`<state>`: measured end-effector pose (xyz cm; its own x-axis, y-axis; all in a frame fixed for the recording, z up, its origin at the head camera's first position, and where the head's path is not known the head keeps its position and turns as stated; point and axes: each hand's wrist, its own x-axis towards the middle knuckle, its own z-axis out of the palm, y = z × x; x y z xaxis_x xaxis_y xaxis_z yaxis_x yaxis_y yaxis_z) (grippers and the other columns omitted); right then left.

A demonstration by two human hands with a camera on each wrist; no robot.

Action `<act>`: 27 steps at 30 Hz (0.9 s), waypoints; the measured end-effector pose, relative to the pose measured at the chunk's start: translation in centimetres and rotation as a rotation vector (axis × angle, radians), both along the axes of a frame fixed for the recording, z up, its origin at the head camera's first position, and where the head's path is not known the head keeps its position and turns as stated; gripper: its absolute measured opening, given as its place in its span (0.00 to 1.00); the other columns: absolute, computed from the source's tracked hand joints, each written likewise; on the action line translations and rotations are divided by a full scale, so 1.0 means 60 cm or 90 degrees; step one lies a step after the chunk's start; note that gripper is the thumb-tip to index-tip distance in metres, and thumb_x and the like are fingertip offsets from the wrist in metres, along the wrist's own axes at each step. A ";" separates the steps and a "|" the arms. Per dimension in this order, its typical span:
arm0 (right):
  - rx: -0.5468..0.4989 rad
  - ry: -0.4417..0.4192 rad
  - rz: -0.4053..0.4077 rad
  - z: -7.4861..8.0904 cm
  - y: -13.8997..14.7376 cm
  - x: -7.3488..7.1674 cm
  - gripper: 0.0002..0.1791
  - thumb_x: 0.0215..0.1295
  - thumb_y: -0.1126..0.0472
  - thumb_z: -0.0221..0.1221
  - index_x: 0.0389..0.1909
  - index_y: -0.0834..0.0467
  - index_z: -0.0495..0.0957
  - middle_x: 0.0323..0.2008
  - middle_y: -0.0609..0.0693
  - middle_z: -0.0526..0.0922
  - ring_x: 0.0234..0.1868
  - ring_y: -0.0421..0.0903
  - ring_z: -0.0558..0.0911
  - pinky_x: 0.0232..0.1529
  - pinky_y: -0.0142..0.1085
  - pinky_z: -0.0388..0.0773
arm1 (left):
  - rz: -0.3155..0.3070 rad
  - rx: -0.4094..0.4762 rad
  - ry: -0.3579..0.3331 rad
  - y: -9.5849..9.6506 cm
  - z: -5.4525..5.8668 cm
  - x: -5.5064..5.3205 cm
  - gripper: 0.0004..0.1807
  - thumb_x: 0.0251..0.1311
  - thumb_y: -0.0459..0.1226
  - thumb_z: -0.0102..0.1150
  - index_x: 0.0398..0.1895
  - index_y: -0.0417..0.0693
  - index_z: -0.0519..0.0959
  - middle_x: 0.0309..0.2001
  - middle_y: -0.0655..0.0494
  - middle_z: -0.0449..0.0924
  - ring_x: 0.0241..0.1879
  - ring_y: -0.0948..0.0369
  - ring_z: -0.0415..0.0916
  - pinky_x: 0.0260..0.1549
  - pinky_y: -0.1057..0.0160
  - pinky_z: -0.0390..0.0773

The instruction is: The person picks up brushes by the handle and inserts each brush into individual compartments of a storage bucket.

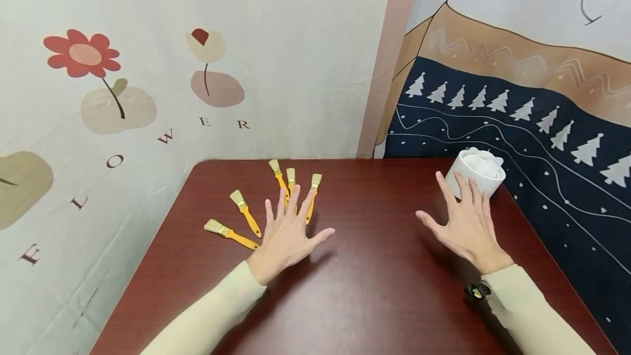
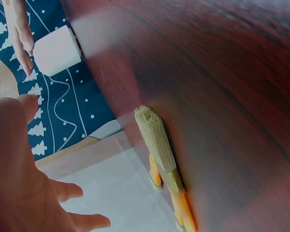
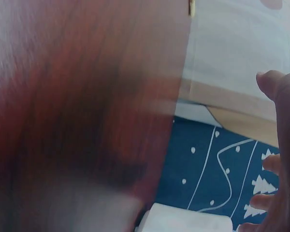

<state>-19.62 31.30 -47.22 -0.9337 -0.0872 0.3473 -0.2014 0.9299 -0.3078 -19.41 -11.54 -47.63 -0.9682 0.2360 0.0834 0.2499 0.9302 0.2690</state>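
Note:
My left hand [image 1: 286, 237] is spread over the table with nothing in its grasp. Its fingertips partly cover several paintbrushes with yellow handles and pale bristles, among them the rightmost paintbrush [image 1: 314, 196]. Left of that hand lie two more paintbrushes, the lower paintbrush [image 1: 230, 234] and the upper paintbrush [image 1: 246, 213]. One paintbrush [image 2: 157, 140] shows close up in the left wrist view. Fingers spread, my right hand [image 1: 468, 223] is by a white round container [image 1: 475, 174] with a scalloped shape at its top. Whether it touches the container, I cannot tell.
The dark red-brown wooden table [image 1: 374, 278] meets a pale flower-printed cloth [image 1: 305, 70] at its back edge. Along the right side hangs a navy cloth [image 1: 532, 179] with white trees. A black watch-like device [image 1: 477, 291] is on the right wrist.

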 end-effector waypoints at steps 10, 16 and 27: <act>-0.044 0.014 -0.047 0.009 0.045 -0.023 0.59 0.78 0.30 0.65 0.97 0.50 0.51 0.95 0.71 0.47 0.92 0.83 0.47 0.89 0.85 0.38 | -0.015 0.042 0.020 0.023 0.000 -0.007 0.58 0.76 0.80 0.51 0.99 0.70 0.47 0.98 0.49 0.49 0.98 0.38 0.43 0.93 0.24 0.44; -0.069 0.067 -0.094 0.005 0.072 -0.035 0.58 0.76 0.36 0.66 0.97 0.55 0.52 0.93 0.72 0.49 0.92 0.81 0.48 0.88 0.84 0.45 | -0.049 0.084 0.058 0.049 0.002 -0.015 0.54 0.78 0.76 0.53 0.98 0.67 0.53 0.96 0.49 0.57 0.95 0.40 0.54 0.92 0.25 0.52; -0.142 0.083 -0.161 0.009 0.102 -0.062 0.59 0.76 0.39 0.67 0.96 0.58 0.49 0.94 0.70 0.47 0.93 0.78 0.46 0.87 0.83 0.51 | -0.096 0.132 0.133 0.090 0.016 -0.025 0.49 0.81 0.69 0.59 0.95 0.60 0.63 0.90 0.47 0.68 0.88 0.43 0.69 0.89 0.31 0.66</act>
<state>-23.36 37.41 -46.71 -0.8624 0.2328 0.4496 -0.0245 0.8678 -0.4963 -20.93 -6.12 -46.70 -0.8806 0.3323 0.3377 0.4501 0.8093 0.3775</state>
